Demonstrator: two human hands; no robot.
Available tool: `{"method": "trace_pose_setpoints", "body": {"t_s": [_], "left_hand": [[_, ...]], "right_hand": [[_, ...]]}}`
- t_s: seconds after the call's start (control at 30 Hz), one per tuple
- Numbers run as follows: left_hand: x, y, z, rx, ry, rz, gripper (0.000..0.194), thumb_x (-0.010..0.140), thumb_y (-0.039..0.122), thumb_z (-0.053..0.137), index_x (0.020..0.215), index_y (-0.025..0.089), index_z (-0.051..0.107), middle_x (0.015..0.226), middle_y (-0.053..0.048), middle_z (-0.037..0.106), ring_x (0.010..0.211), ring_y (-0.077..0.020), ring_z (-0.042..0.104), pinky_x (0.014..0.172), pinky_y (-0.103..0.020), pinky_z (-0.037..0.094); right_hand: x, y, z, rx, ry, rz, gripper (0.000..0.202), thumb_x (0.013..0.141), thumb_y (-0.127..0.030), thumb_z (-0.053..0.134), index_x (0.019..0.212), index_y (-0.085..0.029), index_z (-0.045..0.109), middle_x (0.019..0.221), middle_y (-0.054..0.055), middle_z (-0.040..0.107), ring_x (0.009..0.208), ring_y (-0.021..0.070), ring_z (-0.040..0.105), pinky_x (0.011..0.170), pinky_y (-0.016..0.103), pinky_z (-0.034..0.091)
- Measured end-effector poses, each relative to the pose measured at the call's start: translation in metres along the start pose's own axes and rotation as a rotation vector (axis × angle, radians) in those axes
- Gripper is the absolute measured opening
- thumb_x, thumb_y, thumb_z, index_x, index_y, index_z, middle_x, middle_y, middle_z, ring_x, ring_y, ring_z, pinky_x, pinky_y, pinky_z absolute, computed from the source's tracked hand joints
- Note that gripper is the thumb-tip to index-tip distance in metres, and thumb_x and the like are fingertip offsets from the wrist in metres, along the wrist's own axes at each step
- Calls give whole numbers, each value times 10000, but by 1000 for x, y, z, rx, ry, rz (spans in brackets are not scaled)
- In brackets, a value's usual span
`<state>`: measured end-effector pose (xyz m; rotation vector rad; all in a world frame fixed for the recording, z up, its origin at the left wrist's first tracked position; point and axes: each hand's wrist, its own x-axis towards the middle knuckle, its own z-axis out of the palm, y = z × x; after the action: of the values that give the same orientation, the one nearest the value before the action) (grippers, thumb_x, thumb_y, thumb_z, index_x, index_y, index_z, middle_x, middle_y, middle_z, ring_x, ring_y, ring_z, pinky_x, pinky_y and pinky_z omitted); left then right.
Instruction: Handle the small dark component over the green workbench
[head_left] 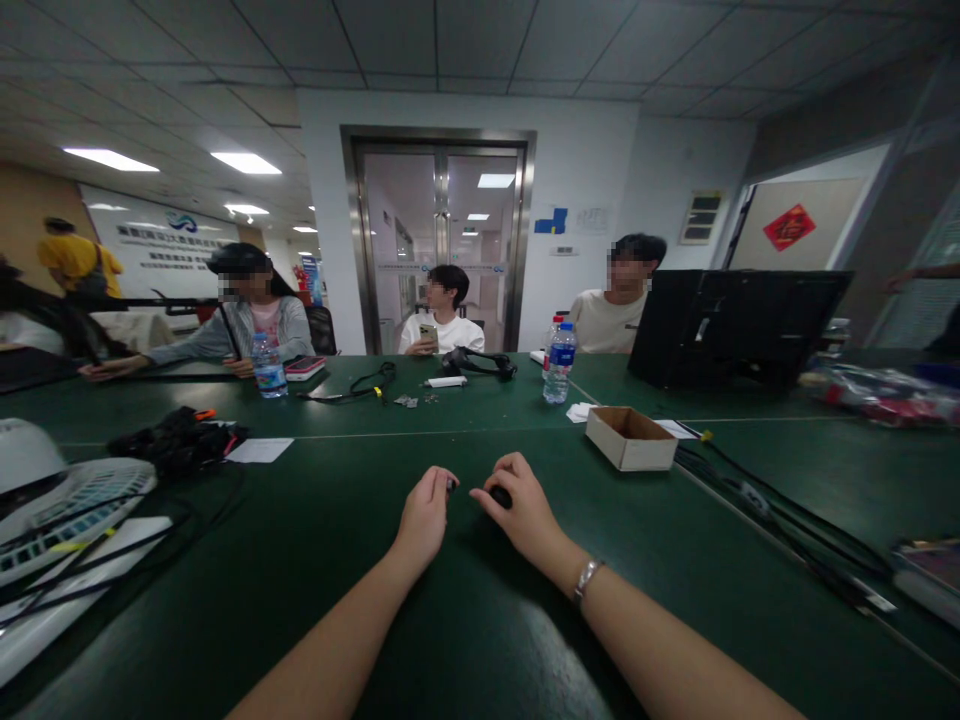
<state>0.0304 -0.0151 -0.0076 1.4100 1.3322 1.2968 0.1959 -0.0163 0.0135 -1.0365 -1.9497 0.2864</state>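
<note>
Near the middle of the green table [480, 620] my two hands face each other a short gap apart. My left hand [427, 515] is closed in a pinch, with a small dark object with a greyish part [451, 484] at its fingertips; its kind is too small to tell. My right hand [525, 505], with a bracelet [587, 580] at the wrist, curls its thumb and fingers around a small black rounded object [500, 495]. The fingers partly cover that object, and I cannot make out its kind.
An open cardboard box [630, 455] stands ahead to the right, beside black cables [780, 520]. Water bottles [559, 365] and a black headset [480, 362] lie farther back. A white fan [75, 500] is at left. Several people sit across the table; a monitor [735, 325] stands at right.
</note>
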Motion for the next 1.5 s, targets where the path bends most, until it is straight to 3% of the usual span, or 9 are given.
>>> {"method": "trace_pose_setpoints", "body": {"t_s": [0.23,0.4,0.47,0.57,0.7,0.8,1.03,1.5], "left_hand": [[1,3,-1,-44,-79,7,346,804,484,424,878,174,561,805,-25,532,628,-104,477,513,-181,383],[7,-2,-4,-178,-40,-24,389,714,456,601,967,166,541,919,-67,575,784,-151,545,616,-224,457],[8,-1,-5,-229,-24,-47,454,662,460,677,976,162,539,957,-84,584,840,-173,560,664,-252,475],[7,2,-6,-297,-7,-68,549,584,500,750,959,156,544,990,-100,591,896,-195,570,721,-279,480],[6,2,-6,-329,-5,-63,620,517,541,782,943,154,552,989,-105,607,905,-201,576,732,-276,468],[6,3,-6,-324,-32,-57,597,532,536,771,944,159,560,993,-103,620,914,-201,582,738,-272,463],[4,9,-5,-274,-95,-6,525,551,497,769,890,146,576,949,-103,641,885,-195,602,830,-307,470],[3,9,-7,-198,-125,39,478,593,504,736,879,146,601,928,-93,631,881,-205,598,882,-349,466]], "right_hand": [[-1,3,0,-26,-177,142,265,949,-363,401,764,-196,493,620,-34,495,566,132,474,538,238,315],[-4,1,-3,9,-202,130,51,880,-213,441,929,-202,449,777,-10,539,699,148,529,636,249,370],[-4,2,-3,64,-189,130,203,862,-150,417,1056,-203,393,873,14,543,776,158,548,698,271,397],[-3,6,-1,135,-176,175,332,862,-184,471,1155,-190,313,843,15,556,772,170,566,713,296,422],[-2,14,4,177,-158,224,320,739,-240,670,965,-186,450,851,14,581,787,172,570,710,289,440],[-1,20,6,216,-110,240,228,706,-226,679,856,-179,513,828,1,585,763,158,568,682,268,445],[-1,22,6,273,-97,212,231,692,-108,594,917,-162,583,822,-3,599,658,119,529,593,226,422],[-1,14,1,220,-154,156,225,743,-145,624,965,-180,617,881,7,586,664,109,518,591,221,427]]}}
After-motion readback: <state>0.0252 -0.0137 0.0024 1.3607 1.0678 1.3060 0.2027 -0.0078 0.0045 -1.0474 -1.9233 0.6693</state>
